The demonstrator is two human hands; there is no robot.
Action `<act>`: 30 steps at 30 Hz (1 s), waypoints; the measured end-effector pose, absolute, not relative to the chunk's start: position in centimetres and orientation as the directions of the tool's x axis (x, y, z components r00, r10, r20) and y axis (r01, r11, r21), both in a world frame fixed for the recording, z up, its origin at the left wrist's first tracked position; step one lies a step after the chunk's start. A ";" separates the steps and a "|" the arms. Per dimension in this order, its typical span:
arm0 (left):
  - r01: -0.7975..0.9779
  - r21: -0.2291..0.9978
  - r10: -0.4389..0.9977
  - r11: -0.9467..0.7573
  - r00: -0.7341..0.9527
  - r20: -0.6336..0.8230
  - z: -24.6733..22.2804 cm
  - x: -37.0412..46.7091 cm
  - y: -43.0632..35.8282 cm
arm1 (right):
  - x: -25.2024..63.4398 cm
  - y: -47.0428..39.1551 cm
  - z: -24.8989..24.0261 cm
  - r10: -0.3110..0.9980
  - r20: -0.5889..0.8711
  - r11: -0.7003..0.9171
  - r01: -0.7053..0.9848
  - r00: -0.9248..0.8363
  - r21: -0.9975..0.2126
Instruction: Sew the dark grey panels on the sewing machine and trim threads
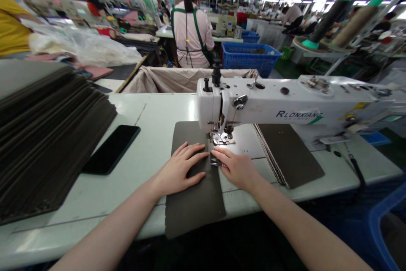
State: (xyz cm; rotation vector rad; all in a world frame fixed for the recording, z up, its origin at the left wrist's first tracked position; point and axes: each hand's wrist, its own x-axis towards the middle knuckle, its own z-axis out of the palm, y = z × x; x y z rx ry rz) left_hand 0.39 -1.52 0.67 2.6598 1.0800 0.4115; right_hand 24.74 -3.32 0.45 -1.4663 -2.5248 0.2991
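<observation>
A dark olive-brown fabric panel (195, 216) lies lengthwise on the sewing table, its right edge running under the presser foot (218, 138) of a white sewing machine (269, 102). My left hand (182, 167) rests flat on the panel with fingers spread. Just in front of the presser foot, my right hand (237, 167) has its fingertips at the panel's right edge. Thread snips (215, 161) are tucked in that hand, their pointed metal blades sticking out to the left; the rest of them is hidden by the fingers.
To the left, a tall stack of dark panels (47, 135) stands beside a black phone (111, 149). More panels (288, 154) lie right of the needle, under the machine arm. Behind the table are a cloth-lined bin (177, 77), a seated person (192, 30) and a blue basket (249, 57).
</observation>
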 end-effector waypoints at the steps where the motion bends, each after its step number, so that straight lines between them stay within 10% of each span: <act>1: 0.641 0.320 0.707 -0.698 0.688 0.165 0.6 0.4 -1.5 | 24.7 -3.3 0.4 0.872 0.075 0.484 0.830 -0.484 -0.278; 30: 0.665 0.288 0.719 -0.689 0.679 0.151 0.6 0.4 -1.4 | 24.8 -3.3 0.1 0.873 0.089 0.484 0.825 -0.480 -0.292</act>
